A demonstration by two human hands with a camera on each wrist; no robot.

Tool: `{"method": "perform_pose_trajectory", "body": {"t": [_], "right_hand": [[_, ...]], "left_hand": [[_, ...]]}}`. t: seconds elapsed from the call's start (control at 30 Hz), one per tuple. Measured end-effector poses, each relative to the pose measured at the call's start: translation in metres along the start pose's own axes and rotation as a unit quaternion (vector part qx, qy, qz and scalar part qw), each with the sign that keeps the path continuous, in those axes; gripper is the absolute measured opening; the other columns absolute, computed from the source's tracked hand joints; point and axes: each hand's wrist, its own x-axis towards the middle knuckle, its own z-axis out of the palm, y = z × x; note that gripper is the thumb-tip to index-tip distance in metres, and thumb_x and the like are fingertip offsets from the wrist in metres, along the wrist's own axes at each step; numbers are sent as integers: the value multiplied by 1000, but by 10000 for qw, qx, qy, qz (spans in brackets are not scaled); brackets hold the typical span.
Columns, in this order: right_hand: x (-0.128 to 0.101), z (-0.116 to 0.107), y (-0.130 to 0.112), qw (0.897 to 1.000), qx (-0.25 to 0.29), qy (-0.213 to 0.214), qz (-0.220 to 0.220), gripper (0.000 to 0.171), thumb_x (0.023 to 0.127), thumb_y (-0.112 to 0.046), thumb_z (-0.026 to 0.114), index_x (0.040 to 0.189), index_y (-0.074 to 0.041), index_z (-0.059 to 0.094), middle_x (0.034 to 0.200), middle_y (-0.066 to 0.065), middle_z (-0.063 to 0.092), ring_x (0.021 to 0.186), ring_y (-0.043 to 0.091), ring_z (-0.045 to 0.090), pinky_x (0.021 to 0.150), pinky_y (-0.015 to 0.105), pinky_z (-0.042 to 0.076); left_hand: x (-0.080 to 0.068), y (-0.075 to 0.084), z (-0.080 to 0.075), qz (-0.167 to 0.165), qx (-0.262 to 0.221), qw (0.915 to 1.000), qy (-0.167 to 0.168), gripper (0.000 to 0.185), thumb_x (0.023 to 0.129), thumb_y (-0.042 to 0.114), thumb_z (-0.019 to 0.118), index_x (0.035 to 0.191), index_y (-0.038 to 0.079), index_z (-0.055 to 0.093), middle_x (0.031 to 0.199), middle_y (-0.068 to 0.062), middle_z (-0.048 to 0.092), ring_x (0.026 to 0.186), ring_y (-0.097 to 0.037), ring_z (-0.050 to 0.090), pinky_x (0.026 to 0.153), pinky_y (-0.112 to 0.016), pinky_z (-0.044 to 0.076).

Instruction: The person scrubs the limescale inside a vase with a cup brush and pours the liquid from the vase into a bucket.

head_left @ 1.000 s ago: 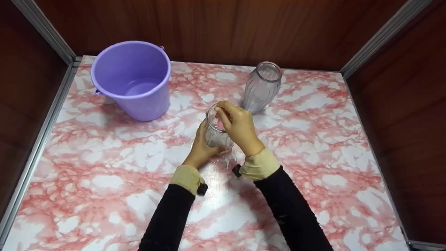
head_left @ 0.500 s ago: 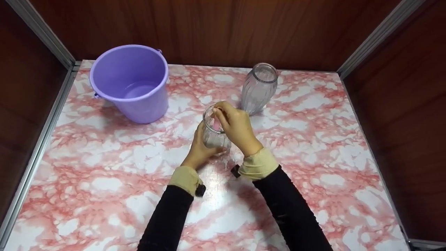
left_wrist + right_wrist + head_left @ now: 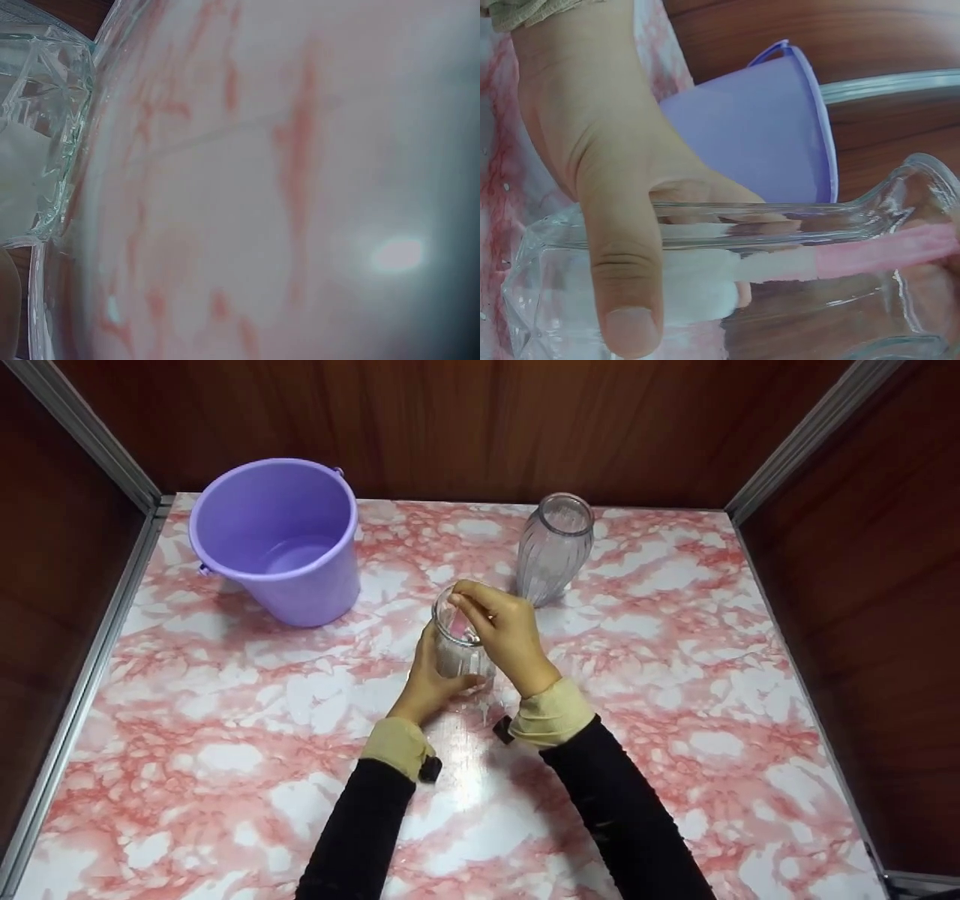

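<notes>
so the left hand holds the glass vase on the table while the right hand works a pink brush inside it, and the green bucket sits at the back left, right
Not quite: the bucket is purple, not green, as the head view shows. The rest holds: the left hand holds the vase on the table, and the right hand works a pink brush inside it.
</notes>
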Motion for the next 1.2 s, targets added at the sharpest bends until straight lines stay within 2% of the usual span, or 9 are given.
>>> {"method": "perform_pose_trajectory", "body": {"t": [0.1, 0.33, 0.5, 0.6, 0.77, 1.0, 1.2], "right_hand": [[-1, 3, 0, 9999, -52, 135, -80, 16, 97, -15, 68, 101, -1, 76, 98, 8, 77, 84, 15, 71, 76, 27, 59], [-2, 5, 0, 9991, -281, 267, -150, 15, 96, -13, 68, 102, 0, 75, 99, 10, 76, 93, 20, 74, 83, 27, 59], [0, 2, 0, 9980, -610, 131, -63, 14, 99, -13, 65, 102, -1, 72, 90, 8, 75, 78, 18, 71, 71, 31, 59], [2, 0, -1, 9980, -622, -14, 91, 14, 101, -14, 63, 101, -2, 71, 85, 6, 74, 72, 17, 68, 65, 33, 57], [3, -2, -2, 9984, -514, -189, 165, 15, 102, -14, 62, 100, -2, 70, 83, 6, 74, 68, 15, 66, 60, 32, 54], [3, 0, -1, 9980, -605, -196, 42, 15, 101, -14, 64, 98, -2, 71, 77, 5, 71, 61, 12, 58, 55, 30, 49], [3, 2, -1, 9970, -751, -192, 7, 14, 100, -15, 64, 99, -2, 71, 78, 5, 72, 64, 16, 64, 57, 34, 53]], "left_hand": [[-1, 0, 0, 25, 42, 10000, 20, 116, 72, 17, 93, 160, 19, 18, 164, -10, 23, 150, -26, 22, 124, -45, 15], [-1, 0, 0, -10, -3, 10000, 6, 118, 71, 18, 94, 161, 20, 17, 164, -9, 25, 150, -27, 24, 124, -45, 18], [0, 1, 0, -72, -33, 10000, 19, 117, 70, 20, 94, 160, 22, 19, 164, -9, 24, 150, -29, 23, 124, -48, 18], [0, 1, 0, -46, -41, 10000, 17, 117, 70, 19, 94, 160, 21, 19, 164, -12, 24, 150, -30, 24, 123, -48, 20], [0, 1, 0, -15, -19, 10000, -13, 117, 70, 19, 94, 160, 22, 20, 163, -11, 25, 149, -29, 25, 123, -47, 19], [0, -1, 0, 33, 3, 10000, 4, 116, 71, 18, 94, 160, 21, 19, 166, -10, 22, 151, -28, 22, 124, -48, 17], [0, -1, 0, 106, -97, 9999, 22, 115, 71, 16, 94, 160, 20, 21, 164, -10, 25, 150, -27, 24, 124, -47, 18]]}}
